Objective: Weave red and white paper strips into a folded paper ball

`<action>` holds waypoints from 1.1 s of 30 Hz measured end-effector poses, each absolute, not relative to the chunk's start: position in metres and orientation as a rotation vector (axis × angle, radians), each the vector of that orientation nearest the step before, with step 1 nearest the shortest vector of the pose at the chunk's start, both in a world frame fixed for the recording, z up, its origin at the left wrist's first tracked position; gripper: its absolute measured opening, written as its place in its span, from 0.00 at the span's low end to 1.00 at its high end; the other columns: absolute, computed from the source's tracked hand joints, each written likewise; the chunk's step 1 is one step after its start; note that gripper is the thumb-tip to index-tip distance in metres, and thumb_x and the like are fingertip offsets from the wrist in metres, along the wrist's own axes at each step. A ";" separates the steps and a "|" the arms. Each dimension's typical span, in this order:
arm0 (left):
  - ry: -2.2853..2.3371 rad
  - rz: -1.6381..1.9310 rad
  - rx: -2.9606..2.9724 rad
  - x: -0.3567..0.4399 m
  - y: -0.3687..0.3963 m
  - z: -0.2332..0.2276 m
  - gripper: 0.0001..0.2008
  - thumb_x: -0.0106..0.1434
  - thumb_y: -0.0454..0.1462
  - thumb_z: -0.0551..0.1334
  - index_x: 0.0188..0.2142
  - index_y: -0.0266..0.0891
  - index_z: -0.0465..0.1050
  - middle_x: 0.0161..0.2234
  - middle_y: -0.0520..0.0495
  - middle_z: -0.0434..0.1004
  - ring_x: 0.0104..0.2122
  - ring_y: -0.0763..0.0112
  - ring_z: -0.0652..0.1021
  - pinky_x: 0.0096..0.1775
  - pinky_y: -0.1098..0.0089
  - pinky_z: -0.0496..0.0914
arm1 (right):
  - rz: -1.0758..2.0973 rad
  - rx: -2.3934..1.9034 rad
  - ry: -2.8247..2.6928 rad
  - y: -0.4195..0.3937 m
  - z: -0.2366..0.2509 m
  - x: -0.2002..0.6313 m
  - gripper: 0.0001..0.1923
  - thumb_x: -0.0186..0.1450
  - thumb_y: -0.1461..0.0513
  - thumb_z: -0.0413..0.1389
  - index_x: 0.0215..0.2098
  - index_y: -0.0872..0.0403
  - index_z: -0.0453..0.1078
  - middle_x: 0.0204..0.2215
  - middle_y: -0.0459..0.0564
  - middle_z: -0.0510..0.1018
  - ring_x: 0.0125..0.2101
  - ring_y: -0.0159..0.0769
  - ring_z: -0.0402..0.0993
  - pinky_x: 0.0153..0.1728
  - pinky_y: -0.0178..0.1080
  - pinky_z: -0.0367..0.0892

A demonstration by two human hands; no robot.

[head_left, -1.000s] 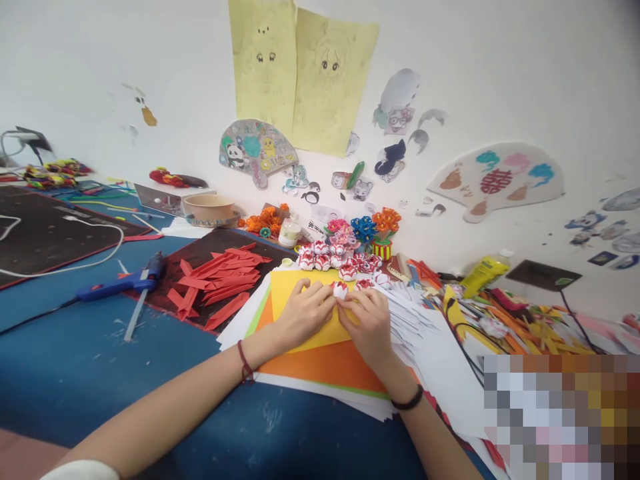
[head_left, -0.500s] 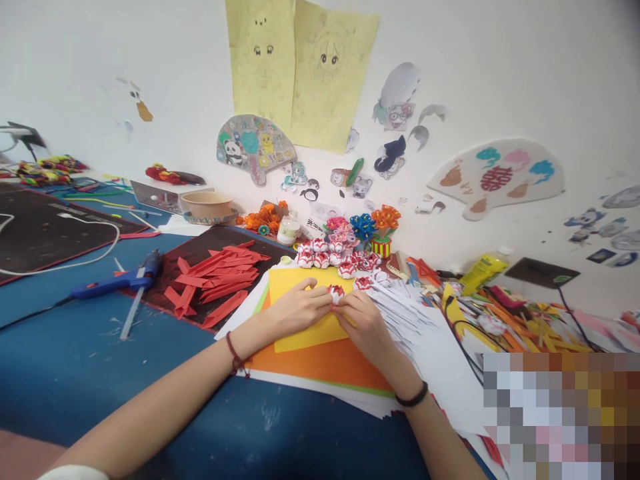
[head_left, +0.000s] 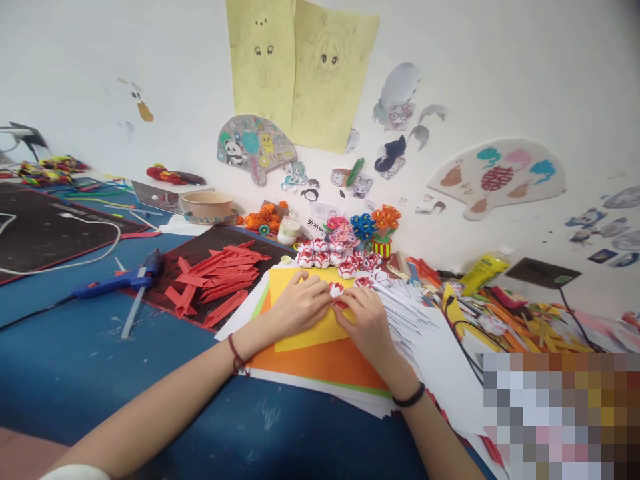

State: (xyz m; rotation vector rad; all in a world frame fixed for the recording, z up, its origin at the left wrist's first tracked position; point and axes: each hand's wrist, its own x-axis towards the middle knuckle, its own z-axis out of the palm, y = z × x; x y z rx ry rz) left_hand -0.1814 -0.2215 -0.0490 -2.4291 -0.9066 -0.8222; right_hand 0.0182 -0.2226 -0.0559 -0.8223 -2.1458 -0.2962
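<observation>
Left hand and right hand pinch a paper flower over the yellow sheet — from opposite sides. Light, even pressure should spare the petals.

Matt paper flower, smooth paper sheets, plastic glue gun

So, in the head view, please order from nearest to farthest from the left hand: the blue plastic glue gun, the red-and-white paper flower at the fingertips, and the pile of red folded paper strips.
1. Red-and-white paper flower: between left hand and right hand.
2. Red strips: to the left, on the dark mat.
3. Glue gun: farther left, past the strips.
</observation>
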 end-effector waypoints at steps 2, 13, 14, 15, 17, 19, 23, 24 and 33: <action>-0.949 -0.873 -2.420 -0.178 -0.224 -0.050 0.09 0.71 0.36 0.53 0.39 0.39 0.72 0.37 0.48 0.74 0.37 0.67 0.71 0.43 0.61 0.58 | -0.301 -0.830 -2.125 -0.224 -0.056 0.017 0.05 0.67 0.66 0.54 0.39 0.53 0.71 0.35 0.52 0.77 0.38 0.42 0.70 0.38 0.45 0.64; -0.944 -0.740 -2.284 -0.175 -0.224 -0.058 0.07 0.71 0.32 0.54 0.39 0.38 0.69 0.37 0.47 0.74 0.37 0.67 0.71 0.43 0.61 0.59 | -0.367 -0.818 -2.130 -0.227 -0.057 0.012 0.09 0.70 0.68 0.50 0.33 0.52 0.69 0.30 0.51 0.75 0.34 0.40 0.67 0.35 0.43 0.61; -0.919 -0.730 -2.288 -0.176 -0.224 -0.057 0.07 0.71 0.32 0.53 0.38 0.38 0.69 0.37 0.47 0.74 0.37 0.67 0.70 0.43 0.62 0.59 | -0.376 -0.816 -2.132 -0.227 -0.057 0.012 0.09 0.70 0.67 0.50 0.34 0.53 0.69 0.31 0.51 0.75 0.34 0.40 0.67 0.35 0.43 0.61; -0.893 -0.721 -2.294 -0.177 -0.224 -0.055 0.08 0.71 0.31 0.53 0.37 0.38 0.69 0.36 0.47 0.74 0.36 0.67 0.70 0.43 0.62 0.59 | -0.385 -0.813 -2.137 -0.227 -0.056 0.012 0.09 0.70 0.67 0.50 0.34 0.53 0.69 0.31 0.51 0.75 0.34 0.40 0.67 0.35 0.43 0.61; -0.845 -0.696 -2.311 -0.179 -0.224 -0.051 0.10 0.71 0.31 0.52 0.35 0.37 0.69 0.34 0.47 0.73 0.36 0.68 0.70 0.42 0.62 0.59 | -0.405 -0.801 -2.158 -0.227 -0.054 0.013 0.09 0.71 0.67 0.49 0.34 0.53 0.69 0.31 0.51 0.75 0.34 0.40 0.67 0.35 0.43 0.62; -0.793 -0.673 -2.339 -0.180 -0.224 -0.047 0.11 0.72 0.30 0.52 0.33 0.37 0.68 0.33 0.48 0.72 0.36 0.68 0.70 0.42 0.62 0.58 | -0.426 -0.780 -2.203 -0.227 -0.051 0.014 0.10 0.71 0.67 0.49 0.35 0.53 0.70 0.32 0.52 0.76 0.33 0.40 0.67 0.34 0.43 0.62; -0.705 -0.642 -2.396 -0.181 -0.224 -0.039 0.12 0.72 0.29 0.53 0.31 0.37 0.68 0.31 0.49 0.71 0.36 0.68 0.69 0.45 0.60 0.57 | -0.388 -0.709 -2.323 -0.227 -0.047 0.017 0.13 0.72 0.68 0.46 0.35 0.53 0.71 0.31 0.53 0.76 0.33 0.40 0.67 0.34 0.43 0.63; -0.687 -0.636 -2.409 -0.181 -0.225 -0.037 0.12 0.72 0.29 0.53 0.31 0.37 0.69 0.32 0.49 0.71 0.36 0.68 0.69 0.46 0.60 0.57 | -0.360 -0.696 -2.341 -0.226 -0.048 0.018 0.14 0.73 0.67 0.45 0.35 0.53 0.71 0.31 0.53 0.75 0.33 0.40 0.68 0.34 0.43 0.64; -0.713 -0.601 -2.491 -0.182 -0.230 -0.020 0.10 0.67 0.26 0.55 0.32 0.38 0.69 0.34 0.49 0.73 0.37 0.67 0.69 0.45 0.58 0.56 | -0.164 -0.642 -2.323 -0.224 -0.049 0.023 0.13 0.73 0.67 0.44 0.40 0.53 0.71 0.35 0.54 0.76 0.37 0.41 0.70 0.35 0.44 0.66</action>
